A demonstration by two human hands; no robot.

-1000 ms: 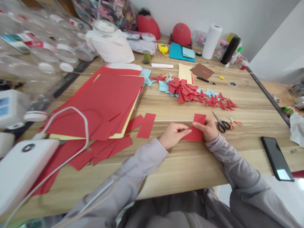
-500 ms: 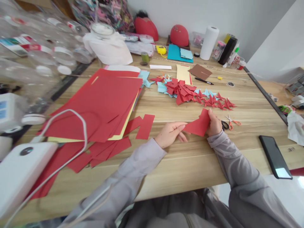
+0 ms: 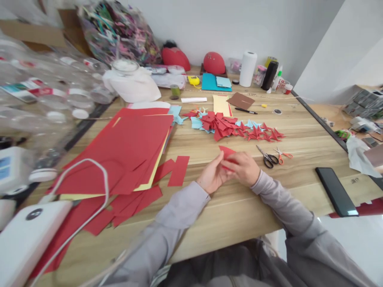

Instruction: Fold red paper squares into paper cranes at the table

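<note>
A small piece of red paper is held between my two hands above the middle of the table; fingers cover most of it. My left hand grips its left side, thumb uppermost. From the right, my right hand has its fingers closed over the same paper. Just beyond lies a heap of folded red paper pieces mixed with light blue ones. Black-handled scissors and orange-handled scissors rest to the right of my hands. Cut red strips lie to the left.
Stacked red sheets fill the left side, near a white power bank with a looping cable. Plastic bottles crowd the far left. A black phone lies near the right edge. A white roll stands at the back.
My hands have come together, the right one moving left. The red paper, stretched between them before, is now mostly covered by fingers. The black scissors show more fully. The view has tilted slightly.
</note>
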